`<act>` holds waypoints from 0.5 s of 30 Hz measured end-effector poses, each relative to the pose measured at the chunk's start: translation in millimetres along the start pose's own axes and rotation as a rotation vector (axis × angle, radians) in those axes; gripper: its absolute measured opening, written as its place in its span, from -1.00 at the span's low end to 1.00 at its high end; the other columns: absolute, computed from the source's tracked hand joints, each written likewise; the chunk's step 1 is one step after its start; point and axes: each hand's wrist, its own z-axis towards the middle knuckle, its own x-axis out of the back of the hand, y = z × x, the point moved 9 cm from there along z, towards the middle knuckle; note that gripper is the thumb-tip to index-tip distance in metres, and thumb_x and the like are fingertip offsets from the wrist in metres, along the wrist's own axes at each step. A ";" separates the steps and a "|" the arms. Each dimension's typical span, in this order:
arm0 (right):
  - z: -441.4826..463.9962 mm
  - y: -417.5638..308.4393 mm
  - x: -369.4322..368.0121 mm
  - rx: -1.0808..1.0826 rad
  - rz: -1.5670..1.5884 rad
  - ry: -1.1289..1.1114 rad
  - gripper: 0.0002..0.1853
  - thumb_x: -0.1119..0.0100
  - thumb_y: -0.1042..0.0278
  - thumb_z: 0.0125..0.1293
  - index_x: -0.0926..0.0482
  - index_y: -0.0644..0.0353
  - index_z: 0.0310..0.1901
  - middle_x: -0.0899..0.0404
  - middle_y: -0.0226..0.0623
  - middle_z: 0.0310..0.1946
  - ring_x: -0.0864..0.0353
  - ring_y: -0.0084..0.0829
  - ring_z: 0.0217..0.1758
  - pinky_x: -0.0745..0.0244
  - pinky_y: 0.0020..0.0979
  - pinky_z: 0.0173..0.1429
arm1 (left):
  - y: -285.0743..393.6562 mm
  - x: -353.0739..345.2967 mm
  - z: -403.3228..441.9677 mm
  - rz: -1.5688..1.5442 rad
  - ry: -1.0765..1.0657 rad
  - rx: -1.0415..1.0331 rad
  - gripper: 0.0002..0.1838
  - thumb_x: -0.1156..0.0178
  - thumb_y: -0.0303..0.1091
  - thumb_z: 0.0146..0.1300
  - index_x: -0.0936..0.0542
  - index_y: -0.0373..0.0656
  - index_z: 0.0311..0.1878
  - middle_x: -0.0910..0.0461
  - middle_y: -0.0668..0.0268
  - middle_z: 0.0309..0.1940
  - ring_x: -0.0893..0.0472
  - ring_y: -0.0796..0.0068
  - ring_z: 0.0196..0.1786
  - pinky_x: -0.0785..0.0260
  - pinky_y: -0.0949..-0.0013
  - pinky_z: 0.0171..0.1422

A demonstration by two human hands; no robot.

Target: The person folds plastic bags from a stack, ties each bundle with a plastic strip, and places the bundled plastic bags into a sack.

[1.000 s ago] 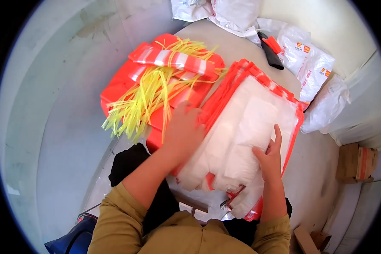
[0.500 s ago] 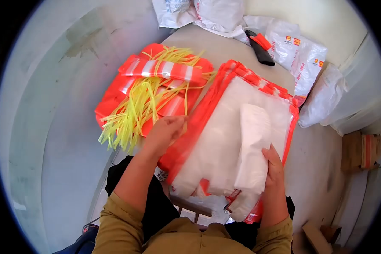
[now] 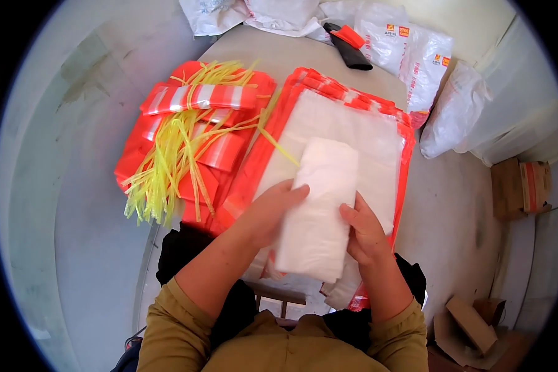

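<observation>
A folded bundle of whitish plastic bags (image 3: 319, 211) is held between my two hands, above a stack of flat plastic bags with red borders (image 3: 353, 118). My left hand (image 3: 273, 214) grips its left edge, thumb on top and other fingers hidden underneath. On the opposite edge, my right hand (image 3: 364, 230) is closed with its thumb at the front. One yellow strip (image 3: 280, 146) runs down to the bundle's upper left edge; its lower end is hidden. Left of the stack, yellow plastic strips (image 3: 173, 149) lie over folded red-and-white striped bags (image 3: 223, 97).
Printed white sacks (image 3: 378, 37) line the far side of the table (image 3: 260, 49). A black roll with a red band (image 3: 352, 57) lies near them. Cardboard boxes (image 3: 508, 186) stand at the right, and opened cardboard (image 3: 471, 325) is on the floor at lower right.
My left hand has come from beside the yellow strips to the bundle's left edge. The bundle has moved left over the stack, now in both hands. The whole view has shifted somewhat.
</observation>
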 end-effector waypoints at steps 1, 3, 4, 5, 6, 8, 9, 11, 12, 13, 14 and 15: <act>-1.3 0.5 -0.6 -0.016 -0.022 0.006 -0.23 -0.24 0.22 0.57 -0.12 0.22 0.66 -0.42 -0.19 0.49 -0.62 -0.32 0.38 -0.60 -0.22 0.43 | 1.1 1.8 2.4 0.062 0.020 -0.003 -0.38 -0.21 -0.22 0.57 -0.33 -0.31 0.55 -0.55 0.06 0.41 -0.59 0.22 0.41 -0.46 0.09 0.53; -6.7 0.6 4.8 -0.066 -0.095 0.038 -0.22 -0.24 0.20 0.58 -0.11 0.16 0.68 -0.50 -0.23 0.42 -0.67 -0.35 0.28 -0.66 -0.27 0.31 | 2.8 5.6 4.1 0.128 0.082 -0.011 -0.36 -0.28 -0.38 0.48 -0.31 -0.31 0.54 -0.58 0.07 0.35 -0.62 0.24 0.37 -0.51 0.13 0.48; -9.0 0.8 9.3 -0.091 -0.131 0.055 -0.22 -0.24 0.19 0.58 -0.11 0.13 0.69 -0.54 -0.24 0.39 -0.70 -0.36 0.24 -0.70 -0.29 0.25 | 4.3 6.6 3.3 0.132 0.122 -0.015 -0.33 -0.30 -0.46 0.43 -0.29 -0.31 0.54 -0.58 0.08 0.33 -0.63 0.26 0.35 -0.53 0.15 0.46; -9.2 -3.1 13.1 -0.082 -0.250 0.031 -0.26 -0.24 0.19 0.59 -0.17 0.14 0.67 -0.59 -0.27 0.31 -0.72 -0.38 0.17 -0.70 -0.31 0.18 | 5.1 8.8 2.8 0.136 0.161 -0.018 -0.29 -0.32 -0.54 0.39 -0.27 -0.30 0.54 -0.59 0.09 0.31 -0.64 0.27 0.33 -0.55 0.17 0.44; -8.3 -9.0 18.9 -0.074 -0.370 0.009 -0.29 -0.24 0.19 0.59 -0.23 0.14 0.65 -0.64 -0.31 0.23 -0.74 -0.40 0.10 -0.71 -0.34 0.10 | 6.7 10.5 2.6 0.145 0.175 -0.041 -0.27 -0.32 -0.55 0.37 -0.25 -0.30 0.56 -0.57 0.10 0.32 -0.63 0.28 0.34 -0.53 0.17 0.45; -9.4 -22.8 28.8 -0.048 -0.669 0.004 -0.42 -0.25 0.21 0.58 -0.40 0.17 0.53 -0.72 -0.34 0.06 -0.76 -0.39 -0.04 -0.69 -0.35 -0.01 | 9.1 14.1 1.0 0.160 0.203 -0.088 -0.21 -0.32 -0.58 0.34 -0.20 -0.29 0.58 -0.54 0.11 0.35 -0.61 0.29 0.35 -0.51 0.17 0.47; -12.5 -33.8 30.0 -0.031 -0.849 0.019 -0.51 -0.26 0.24 0.56 -0.52 0.19 0.43 -0.75 -0.34 -0.04 -0.76 -0.37 -0.11 -0.67 -0.35 -0.05 | 10.5 14.2 1.1 0.172 0.211 -0.111 -0.20 -0.32 -0.60 0.33 -0.19 -0.27 0.59 -0.53 0.11 0.37 -0.59 0.29 0.37 -0.49 0.16 0.49; -20.7 -56.1 26.6 0.077 -1.184 0.035 -0.66 -0.29 0.29 0.51 -0.68 0.23 0.22 -0.76 -0.29 -0.18 -0.75 -0.31 -0.20 -0.63 -0.32 -0.10 | 14.0 14.1 0.7 0.195 0.228 -0.159 -0.17 -0.30 -0.62 0.32 -0.17 -0.25 0.61 -0.49 0.11 0.40 -0.55 0.30 0.42 -0.45 0.15 0.52; -25.3 -67.5 21.7 0.171 -1.338 0.035 -0.73 -0.30 0.32 0.48 -0.73 0.25 0.11 -0.75 -0.25 -0.21 -0.74 -0.27 -0.21 -0.61 -0.30 -0.10 | 15.6 13.4 0.1 0.247 0.221 -0.180 -0.16 -0.30 -0.63 0.31 -0.16 -0.24 0.61 -0.48 0.11 0.41 -0.53 0.30 0.44 -0.42 0.16 0.53; -29.1 -75.3 16.0 0.267 -1.490 0.036 -0.79 -0.31 0.35 0.44 -0.77 0.27 -0.01 -0.74 -0.20 -0.25 -0.73 -0.23 -0.23 -0.60 -0.27 -0.11 | 16.9 13.1 -1.3 0.299 0.212 -0.201 -0.16 -0.29 -0.65 0.31 -0.16 -0.23 0.62 -0.47 0.12 0.42 -0.51 0.31 0.45 -0.40 0.17 0.55; -29.4 -79.4 17.4 0.285 -1.506 0.070 -0.81 -0.32 0.37 0.42 -0.77 0.27 -0.05 -0.72 -0.18 -0.25 -0.71 -0.19 -0.23 -0.59 -0.26 -0.10 | 17.8 12.1 -2.3 0.351 0.203 -0.222 -0.15 -0.29 -0.66 0.30 -0.16 -0.23 0.63 -0.46 0.12 0.43 -0.49 0.31 0.47 -0.37 0.17 0.57; -28.4 -84.3 18.9 0.302 -1.521 0.106 -0.83 -0.33 0.39 0.39 -0.76 0.27 -0.09 -0.71 -0.15 -0.25 -0.69 -0.15 -0.23 -0.58 -0.25 -0.10 | 19.3 9.2 -3.2 0.376 0.187 -0.257 -0.15 -0.27 -0.66 0.31 -0.15 -0.22 0.63 -0.45 0.12 0.44 -0.48 0.32 0.48 -0.35 0.18 0.58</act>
